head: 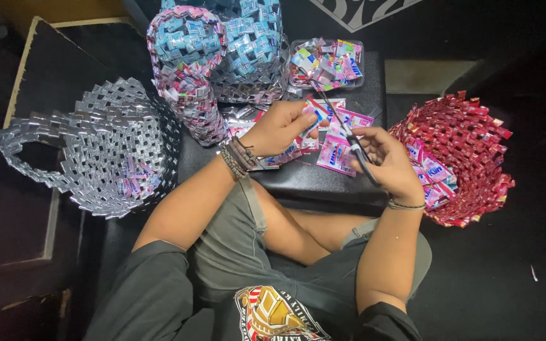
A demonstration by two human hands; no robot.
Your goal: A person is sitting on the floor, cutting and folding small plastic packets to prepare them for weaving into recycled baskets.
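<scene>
The left hand (pixel 279 126) pinches a pink wrapper (pixel 316 117) between thumb and fingertips, holding it over a low black table (pixel 311 180). The right hand (pixel 390 165) is closed around the handles of black scissors (pixel 342 129), whose thin blades run up and left across the wrapper; whether the blades are open or shut is hard to tell at this angle. More pink wrappers (pixel 336 151) lie loose on the table just under both hands, some overlapping. Behind them, a clear tray (pixel 327 63) holds a heap of mixed folded wrappers. To the right stands a red woven basket (pixel 466 158), tilted toward the person, with a few pink wrappers inside. To the left sits a silver woven basket (pixel 96 148) with a looped handle, well apart from the hands. At the top, just beyond the left hand, is a blue and pink woven bag (pixel 213 57), touching the table's far edge. The person sits cross-legged, wearing bracelets (pixel 238 159) on the left wrist and a thin band (pixel 406 205) on the right.
</scene>
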